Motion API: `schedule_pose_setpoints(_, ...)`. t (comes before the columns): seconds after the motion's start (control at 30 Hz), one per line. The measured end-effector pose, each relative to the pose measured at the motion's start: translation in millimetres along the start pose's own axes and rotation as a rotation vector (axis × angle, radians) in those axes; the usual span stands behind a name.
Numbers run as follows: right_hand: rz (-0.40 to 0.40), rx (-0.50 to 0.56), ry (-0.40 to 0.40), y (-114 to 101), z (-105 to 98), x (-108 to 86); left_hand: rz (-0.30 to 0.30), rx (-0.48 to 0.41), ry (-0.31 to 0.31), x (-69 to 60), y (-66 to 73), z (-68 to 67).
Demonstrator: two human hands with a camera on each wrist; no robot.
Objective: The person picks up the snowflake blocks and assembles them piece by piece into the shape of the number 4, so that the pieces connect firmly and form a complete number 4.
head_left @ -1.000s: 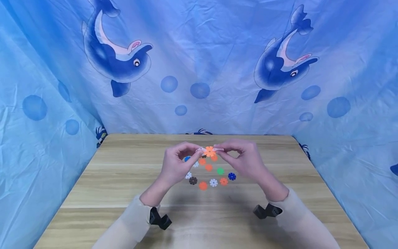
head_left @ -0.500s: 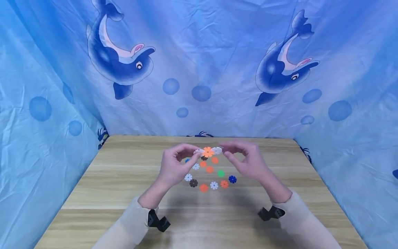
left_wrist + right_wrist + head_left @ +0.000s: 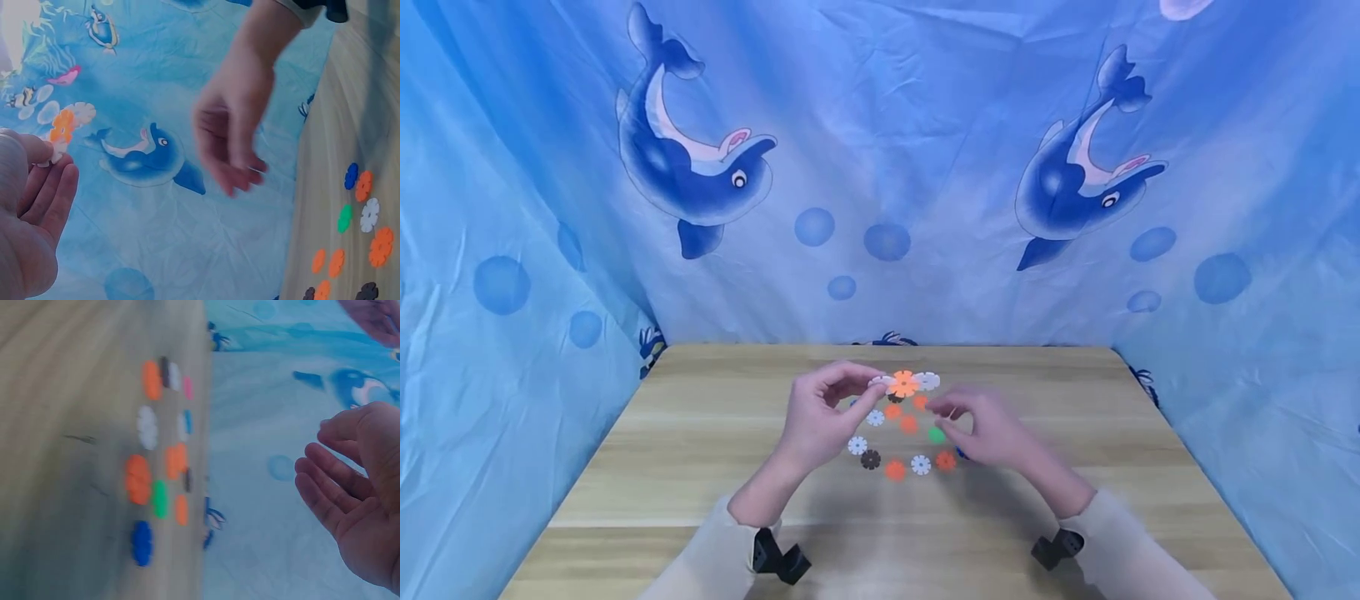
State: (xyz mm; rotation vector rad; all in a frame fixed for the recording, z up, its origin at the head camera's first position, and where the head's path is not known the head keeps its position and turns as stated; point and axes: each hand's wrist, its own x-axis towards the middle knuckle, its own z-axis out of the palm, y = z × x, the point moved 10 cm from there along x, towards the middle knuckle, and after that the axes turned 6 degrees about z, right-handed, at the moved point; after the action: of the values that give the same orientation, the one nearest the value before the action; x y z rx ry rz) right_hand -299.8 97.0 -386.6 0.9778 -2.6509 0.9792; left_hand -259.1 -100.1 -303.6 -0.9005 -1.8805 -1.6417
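Note:
My left hand (image 3: 822, 417) pinches a white notched plastic disc at one end of a small joined row, held above the table. The row's middle is an orange notched disc (image 3: 904, 383), and a second white disc (image 3: 930, 381) sticks out on its right. In the left wrist view the orange disc (image 3: 62, 127) stands above my thumb and fingertips. My right hand (image 3: 988, 427) holds nothing; its fingers are loosely bent over the loose discs, near a green disc (image 3: 936, 435). The right wrist view shows those fingers (image 3: 331, 472) apart from any disc.
Several loose discs lie on the wooden table (image 3: 662, 467), among them a brown disc (image 3: 870, 459), an orange disc (image 3: 895, 471) and a white disc (image 3: 921, 465). A blue disc (image 3: 142, 543) is partly hidden behind my right hand in the head view. A dolphin-print curtain (image 3: 880, 167) surrounds the table.
My right hand has let go of the row's right white disc and moved down toward the loose discs. The left hand keeps its hold. The head view has tilted slightly upward.

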Motion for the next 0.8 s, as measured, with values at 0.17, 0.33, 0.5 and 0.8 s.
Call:
schedule_pose_setpoints(0.17, 0.010, -0.006, -0.132, 6, 36, -2.8, 0.022, -0.006, 0.002, -0.4, 7.8, -1.2)
schedule_pose_setpoints(0.33, 0.039, 0.005, -0.179, 10, 51, -5.0, 0.026, -0.009, -0.005, 0.7, 11.8, 0.9)
schedule_pose_setpoints(0.5, 0.095, 0.020, -0.195, 15, 53, -17.7, -0.008, -0.041, -0.020, -1.2, 10.9, 11.4)
schedule_pose_setpoints(0.8, 0.101, 0.017, -0.194, 25, 43, -5.9, 0.035, 0.002, -0.014, 14.7, 20.2, 0.5)
